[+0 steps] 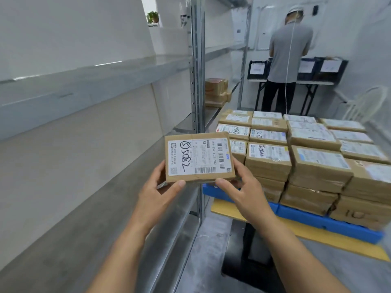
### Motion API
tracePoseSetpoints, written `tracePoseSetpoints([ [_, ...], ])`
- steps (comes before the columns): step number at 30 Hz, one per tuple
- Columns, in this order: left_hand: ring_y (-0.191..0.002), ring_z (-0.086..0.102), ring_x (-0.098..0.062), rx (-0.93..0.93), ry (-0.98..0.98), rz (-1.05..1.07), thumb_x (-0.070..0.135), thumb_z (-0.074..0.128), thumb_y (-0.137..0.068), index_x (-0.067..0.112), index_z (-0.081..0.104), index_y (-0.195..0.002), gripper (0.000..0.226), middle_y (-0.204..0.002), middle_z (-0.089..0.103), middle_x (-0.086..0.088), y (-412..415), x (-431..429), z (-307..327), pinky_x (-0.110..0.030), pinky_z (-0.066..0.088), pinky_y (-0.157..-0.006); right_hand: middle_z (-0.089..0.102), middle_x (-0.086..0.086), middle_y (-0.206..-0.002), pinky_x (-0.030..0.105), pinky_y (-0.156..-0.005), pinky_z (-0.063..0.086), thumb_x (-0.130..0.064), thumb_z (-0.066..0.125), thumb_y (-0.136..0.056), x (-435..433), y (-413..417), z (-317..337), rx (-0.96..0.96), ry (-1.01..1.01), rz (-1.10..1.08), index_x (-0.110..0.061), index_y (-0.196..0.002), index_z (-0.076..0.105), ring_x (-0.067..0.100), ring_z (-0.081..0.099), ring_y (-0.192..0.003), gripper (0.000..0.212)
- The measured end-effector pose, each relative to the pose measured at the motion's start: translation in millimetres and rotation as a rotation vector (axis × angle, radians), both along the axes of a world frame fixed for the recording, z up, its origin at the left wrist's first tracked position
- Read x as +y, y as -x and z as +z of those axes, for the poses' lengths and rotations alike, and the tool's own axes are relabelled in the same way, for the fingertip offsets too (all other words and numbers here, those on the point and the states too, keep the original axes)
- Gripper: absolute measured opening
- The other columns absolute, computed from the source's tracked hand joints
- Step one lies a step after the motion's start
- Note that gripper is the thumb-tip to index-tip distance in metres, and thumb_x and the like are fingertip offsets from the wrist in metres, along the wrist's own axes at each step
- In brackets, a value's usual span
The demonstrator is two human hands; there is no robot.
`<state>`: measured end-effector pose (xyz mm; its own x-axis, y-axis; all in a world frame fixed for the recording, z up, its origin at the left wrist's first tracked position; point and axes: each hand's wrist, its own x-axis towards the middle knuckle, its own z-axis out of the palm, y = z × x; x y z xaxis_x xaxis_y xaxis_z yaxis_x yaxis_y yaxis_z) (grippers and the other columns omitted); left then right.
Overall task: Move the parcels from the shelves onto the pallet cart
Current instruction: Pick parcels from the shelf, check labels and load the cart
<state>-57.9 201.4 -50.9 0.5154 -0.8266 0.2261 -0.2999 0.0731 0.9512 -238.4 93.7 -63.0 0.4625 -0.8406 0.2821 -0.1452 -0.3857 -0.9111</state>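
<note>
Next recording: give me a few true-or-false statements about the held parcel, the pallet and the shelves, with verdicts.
1. The left hand and right hand both hold one parcel. True.
2. Its label faces downward. False: the label faces up, toward the camera.
3. The blue pallet carries nothing. False: stacked boxes cover it.
4. A small pile lies on a far shelf. True.

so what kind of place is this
Probably a parcel storeroom or small warehouse: long metal shelving, stacked parcels with shipping labels on a blue pallet, and one more labelled parcel gripped by the left hand and right hand.
</note>
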Motion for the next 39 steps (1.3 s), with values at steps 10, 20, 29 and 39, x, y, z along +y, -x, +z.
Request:
tracePoseSetpoints([
  [10,-0.115,0.051,0.005,-0.076,-0.044,-0.17,0.028,0.07,-0.082,0.048,0.041,-0.134,0.064,-0.119,0.055,0.033,-20.6,-123.7,14.5,-0.026,0.042,-0.095,0.054,-0.024,-0.125,0.033,-0.103,0.042,-0.036,0.064,-0.087,-92.0,-6.8,14.4,0.031,0.043,-0.163,-0.052,-0.125,0.041,-0.001,0.049,-0.118,0.047],
  [20,-0.114,0.051,0.0,-0.198,-0.059,-0.238,0.027,0.066,-0.085,0.04,0.037,-0.141,0.064,-0.125,0.056,0.021,-3.7,-269.7,37.5,-0.029,0.045,-0.095,0.056,-0.017,-0.123,0.028,-0.096,0.045,-0.032,0.062,-0.089,-217.8,16.9,33.0,0.046,0.097,-0.224,-0.042,-0.126,0.045,0.001,0.051,-0.114,0.042],
  [29,-0.116,0.051,-0.004,-0.316,-0.043,-0.32,0.018,0.063,-0.088,0.042,0.039,-0.139,0.061,-0.125,0.056,0.019,35.2,-414.7,69.6,-0.031,0.044,-0.095,0.057,-0.007,-0.126,0.027,-0.089,0.046,-0.012,0.054,-0.094,-355.5,64.3,65.7,0.138,0.143,-0.333,-0.029,-0.143,0.037,0.009,0.054,-0.108,0.055],
  [39,-0.107,0.054,-0.01,-0.424,-0.144,-0.338,0.013,0.055,-0.091,0.039,0.036,-0.14,0.059,-0.124,0.055,0.012,40.1,-529.2,69.0,-0.026,0.044,-0.08,0.054,-0.004,-0.13,0.033,-0.091,0.044,-0.017,0.049,-0.095,-466.2,71.3,63.2,0.303,0.04,-0.376,-0.033,-0.148,0.024,0.018,0.053,-0.11,0.061],
])
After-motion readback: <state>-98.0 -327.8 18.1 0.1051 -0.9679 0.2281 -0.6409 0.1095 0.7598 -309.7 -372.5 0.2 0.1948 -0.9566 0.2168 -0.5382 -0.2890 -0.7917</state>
